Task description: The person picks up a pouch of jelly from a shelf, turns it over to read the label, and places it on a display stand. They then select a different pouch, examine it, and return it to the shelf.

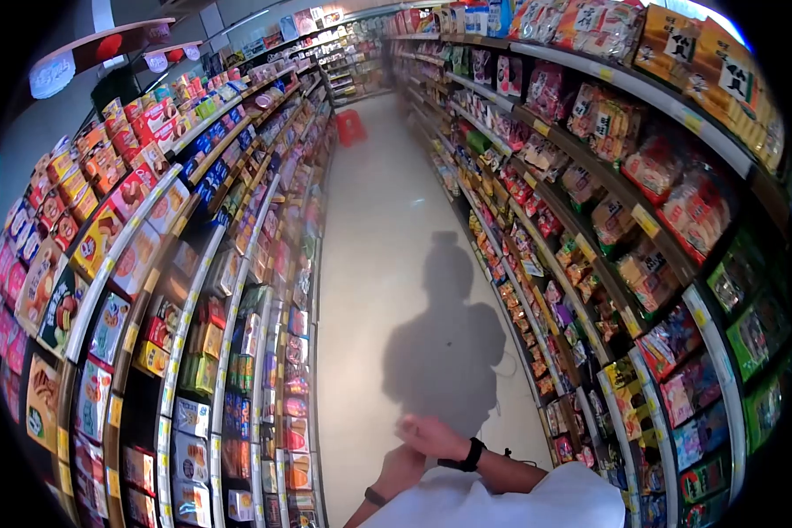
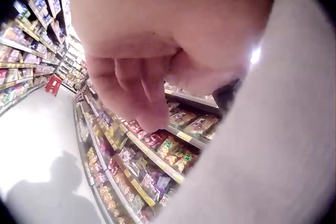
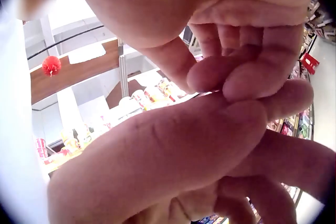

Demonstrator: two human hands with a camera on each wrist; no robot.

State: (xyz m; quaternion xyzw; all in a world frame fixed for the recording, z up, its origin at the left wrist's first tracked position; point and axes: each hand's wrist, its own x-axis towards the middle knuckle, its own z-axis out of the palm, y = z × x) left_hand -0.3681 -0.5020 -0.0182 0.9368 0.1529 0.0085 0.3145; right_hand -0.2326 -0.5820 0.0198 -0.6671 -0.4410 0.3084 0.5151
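My left hand [image 1: 401, 468] and right hand [image 1: 437, 437] are together in front of my body, low in the head view, over the aisle floor [image 1: 361, 308]. In the right wrist view, the right hand [image 3: 226, 29] has loosely bent fingers, with fingertips right at the thumb and fingers of the left hand [image 3: 173, 155] below. From the left wrist, the left hand [image 2: 152, 50] shows loosely curled fingers. No object appears in either hand. A black wristwatch [image 1: 473, 455] sits on the right wrist and a dark band [image 1: 375, 496] on the left.
Shelves of boxed biscuits [image 1: 141, 238] line the left side. Bagged snacks [image 1: 651, 273] fill the right shelves. Farther down the aisle a red stool-like object [image 1: 350, 128] stands beside the left shelf. My shadow [image 1: 444, 352] falls on the floor.
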